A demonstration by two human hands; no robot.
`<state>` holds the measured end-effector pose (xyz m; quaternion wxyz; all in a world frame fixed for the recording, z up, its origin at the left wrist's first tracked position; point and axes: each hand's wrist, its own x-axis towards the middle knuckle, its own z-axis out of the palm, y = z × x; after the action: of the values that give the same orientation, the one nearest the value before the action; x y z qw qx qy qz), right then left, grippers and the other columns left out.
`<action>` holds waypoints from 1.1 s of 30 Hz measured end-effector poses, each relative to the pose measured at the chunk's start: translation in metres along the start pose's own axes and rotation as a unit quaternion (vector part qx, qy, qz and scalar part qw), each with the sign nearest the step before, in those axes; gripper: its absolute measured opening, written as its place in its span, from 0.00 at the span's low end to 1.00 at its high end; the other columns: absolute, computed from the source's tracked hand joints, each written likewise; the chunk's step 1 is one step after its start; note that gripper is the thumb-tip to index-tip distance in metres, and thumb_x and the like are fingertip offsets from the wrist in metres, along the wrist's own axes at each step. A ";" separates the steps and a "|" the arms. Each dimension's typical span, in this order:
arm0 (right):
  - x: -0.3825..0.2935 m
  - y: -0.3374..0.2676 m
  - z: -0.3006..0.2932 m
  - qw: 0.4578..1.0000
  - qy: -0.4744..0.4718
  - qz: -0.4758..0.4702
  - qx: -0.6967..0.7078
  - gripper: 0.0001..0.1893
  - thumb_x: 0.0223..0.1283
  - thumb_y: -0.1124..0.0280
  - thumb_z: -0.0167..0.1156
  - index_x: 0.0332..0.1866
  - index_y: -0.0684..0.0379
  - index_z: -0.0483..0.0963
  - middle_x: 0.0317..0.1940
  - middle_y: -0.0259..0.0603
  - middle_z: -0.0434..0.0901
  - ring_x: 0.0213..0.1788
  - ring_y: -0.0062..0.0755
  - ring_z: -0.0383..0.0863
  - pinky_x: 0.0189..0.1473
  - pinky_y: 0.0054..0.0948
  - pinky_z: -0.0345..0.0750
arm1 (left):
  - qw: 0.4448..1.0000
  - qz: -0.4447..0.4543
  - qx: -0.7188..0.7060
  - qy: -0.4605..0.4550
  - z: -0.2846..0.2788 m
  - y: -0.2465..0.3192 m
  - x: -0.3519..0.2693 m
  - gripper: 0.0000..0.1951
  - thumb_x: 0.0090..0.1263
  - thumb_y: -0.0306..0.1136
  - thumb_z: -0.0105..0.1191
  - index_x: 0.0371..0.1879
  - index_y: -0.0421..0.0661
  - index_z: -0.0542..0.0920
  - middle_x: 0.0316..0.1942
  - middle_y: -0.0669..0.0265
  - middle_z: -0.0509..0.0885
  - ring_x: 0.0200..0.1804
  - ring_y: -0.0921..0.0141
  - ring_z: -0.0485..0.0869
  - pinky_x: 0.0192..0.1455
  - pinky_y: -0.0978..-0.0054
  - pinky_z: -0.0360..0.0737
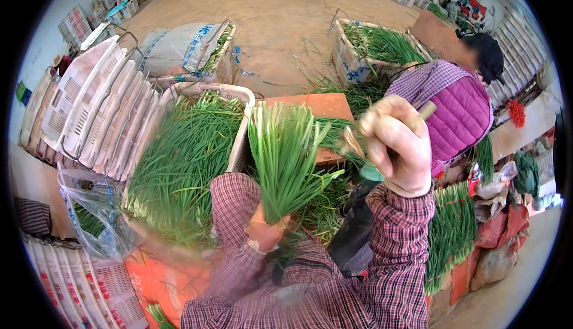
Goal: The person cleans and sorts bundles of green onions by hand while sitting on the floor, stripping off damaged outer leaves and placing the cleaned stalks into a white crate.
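Note:
My left hand (267, 229), in a pale glove, grips a bunch of long green chives (286, 163) low down. Their white ends point up and away from me, and the leaves fan out above the fist. To the right and higher, my gloved right hand (396, 143) is closed around a slim wooden-looking stick (428, 110). One end sticks out past the fingers on the right; a blurred tan piece (352, 143) shows at their left, and I cannot tell whether both are one thing. A white plastic crate (248, 98) full of loose chives stands left of the bunch.
Stacked white crates (98, 109) lean at the left. An orange-brown board (331, 105) lies ahead, with chives on it. A co-worker in a purple vest (461, 114) sits close on the right. Bundled chives (452, 230) line my right side; a clear plastic bag (96, 212) hangs left.

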<state>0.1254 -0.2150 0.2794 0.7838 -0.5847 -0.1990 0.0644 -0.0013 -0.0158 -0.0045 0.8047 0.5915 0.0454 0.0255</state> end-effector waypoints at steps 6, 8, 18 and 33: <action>0.007 0.029 0.027 0.825 -0.079 -0.066 -0.556 0.25 0.60 0.55 0.67 0.60 0.53 0.77 0.35 0.43 0.86 0.37 0.40 0.88 0.37 0.36 0.82 | 0.998 -0.034 0.058 -0.006 0.003 0.016 0.000 0.30 0.66 0.16 0.62 0.67 0.40 0.69 0.55 0.60 0.83 0.54 0.67 0.84 0.55 0.69 0.84; 0.014 0.049 0.032 0.769 -0.072 -0.065 -0.631 0.29 0.57 0.56 0.68 0.65 0.52 0.74 0.37 0.41 0.86 0.36 0.42 0.87 0.36 0.40 0.82 | 0.997 -0.033 0.059 -0.020 -0.001 0.008 -0.003 0.30 0.65 0.17 0.63 0.67 0.40 0.69 0.56 0.60 0.83 0.55 0.68 0.84 0.56 0.69 0.84; 0.029 0.096 0.015 0.746 -0.162 -0.026 -0.645 0.14 0.57 0.56 0.66 0.40 0.56 0.80 0.29 0.51 0.84 0.34 0.54 0.85 0.38 0.48 0.81 | 0.995 -0.034 0.072 -0.052 -0.006 0.014 -0.010 0.33 0.65 0.14 0.60 0.70 0.38 0.66 0.60 0.60 0.81 0.59 0.69 0.82 0.61 0.72 0.79; -0.001 -0.018 -0.029 0.999 -0.039 -0.020 0.020 0.12 0.68 0.66 0.62 0.46 0.66 0.77 0.28 0.41 0.85 0.13 0.18 0.72 0.16 0.16 0.68 | 0.992 -0.104 -0.044 -0.050 -0.010 0.010 0.004 0.27 0.66 0.17 0.62 0.64 0.38 0.70 0.51 0.65 0.83 0.45 0.74 0.82 0.47 0.75 0.81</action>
<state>0.1330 -0.2466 0.2896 0.7883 -0.5617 -0.2396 0.0758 0.0020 -0.0023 0.0022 0.8292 0.5485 0.0652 -0.0858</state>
